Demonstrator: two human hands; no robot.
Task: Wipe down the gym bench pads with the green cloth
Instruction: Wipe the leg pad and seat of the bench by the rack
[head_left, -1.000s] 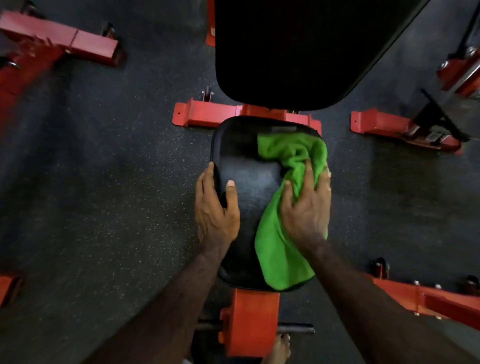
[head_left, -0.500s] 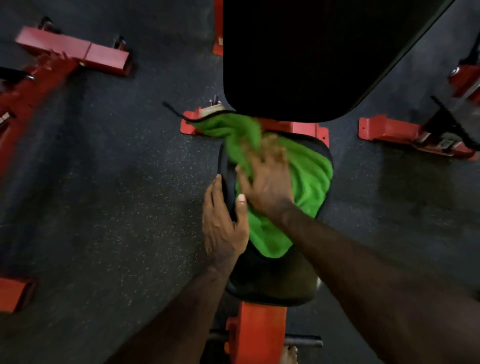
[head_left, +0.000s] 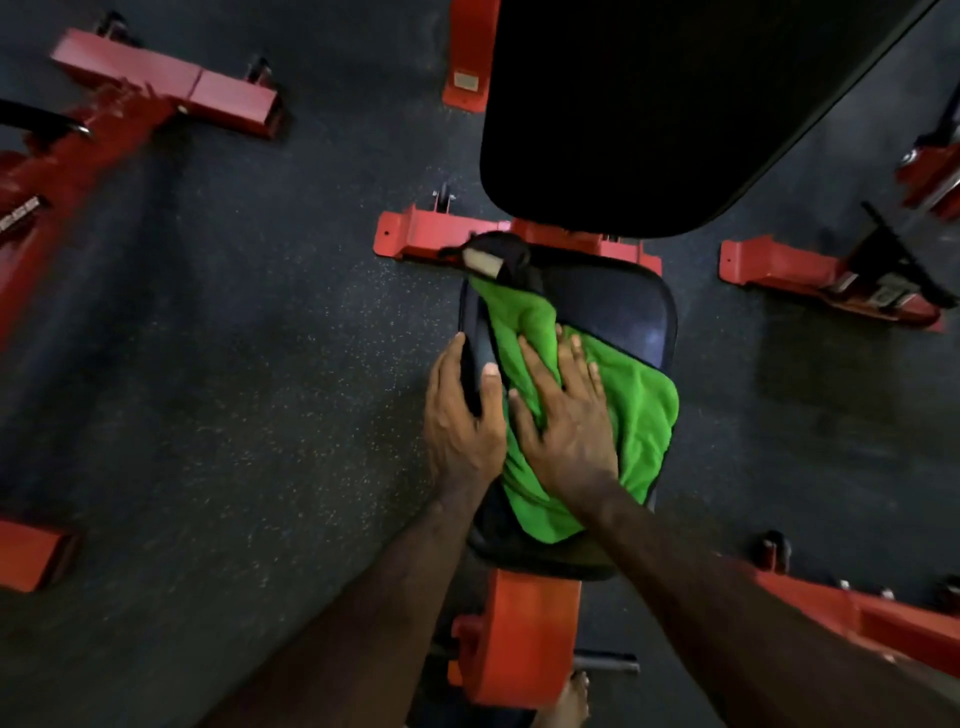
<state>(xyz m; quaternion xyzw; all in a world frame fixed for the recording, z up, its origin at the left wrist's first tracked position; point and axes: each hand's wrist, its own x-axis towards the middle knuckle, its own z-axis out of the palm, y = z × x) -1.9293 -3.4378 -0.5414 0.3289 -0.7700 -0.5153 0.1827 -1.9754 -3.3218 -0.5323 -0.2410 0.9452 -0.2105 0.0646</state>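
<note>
Floor: dark speckled rubber gym flooring (head_left: 249, 364), seen from above.
Bench pads: two, both black. The small seat pad (head_left: 623, 312) sits in the middle; the larger back pad (head_left: 649, 114) rises beyond it.
Bench frame: red, with a cross foot (head_left: 415, 239) beneath the far end of the seat pad and a post (head_left: 524, 629) at the near end.
Other red frames: parts of several lie around the edges of the view, left and right.
Cloths: one green cloth (head_left: 639, 415), bunched on the seat pad, covering its middle and right edge; a narrow tail of it runs up to the pad's far left corner, where a dark end with a pale tag (head_left: 480, 260) sticks out.
Hands: two, both bare.
Right hand (head_left: 566, 421): flat on the cloth, palm down, fingers spread and straight, pressing it onto the pad.
Left hand (head_left: 462, 415): grips the seat pad's left edge, fingers curled down the side and thumb lying on top, just beside the cloth.
Foot: one bare foot (head_left: 569, 701) shows at the bottom edge.
</note>
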